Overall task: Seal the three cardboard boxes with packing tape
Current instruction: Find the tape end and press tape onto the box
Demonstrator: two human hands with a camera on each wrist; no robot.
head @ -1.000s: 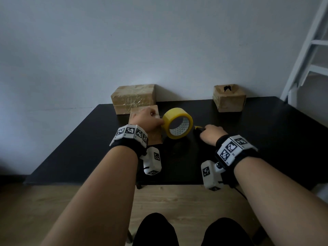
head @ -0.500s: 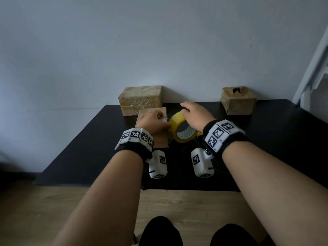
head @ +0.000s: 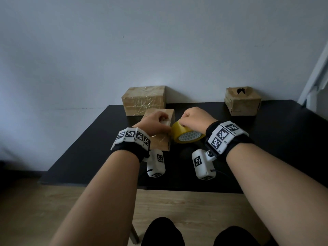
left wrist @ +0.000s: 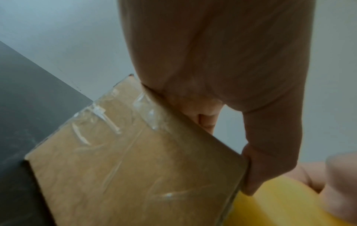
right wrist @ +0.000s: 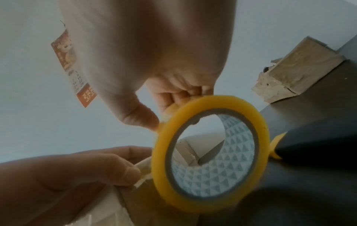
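A small taped cardboard box (head: 159, 141) (left wrist: 135, 175) lies near the middle of the black table (head: 275, 148). My left hand (head: 157, 121) grips its top, and the thumb (left wrist: 270, 152) lies against its right edge. Right beside that edge is a yellow packing tape roll (head: 188, 137) (right wrist: 193, 108), tilted and touching the box. My right hand (head: 192, 118) (right wrist: 164, 91) holds the roll from above, thumb and fingers pinching its rim. A wider taped box (head: 143, 101) stands at the back left. A cube-shaped box (head: 242, 102) (right wrist: 301, 71) with a torn hole on top stands at the back right.
A yellow-and-black tool (right wrist: 278, 145), blurred, lies on the table just right of the roll. A wall (head: 159, 50) rises right behind the boxes, with a calendar (right wrist: 75, 68) hanging on it. A white frame (head: 316, 77) stands at the far right. The table's front edge is close to my wrists.
My right hand left the table to the right of the roll, came over the roll and now grips it. The roll has tipped flatter. My left hand stays on the small box.
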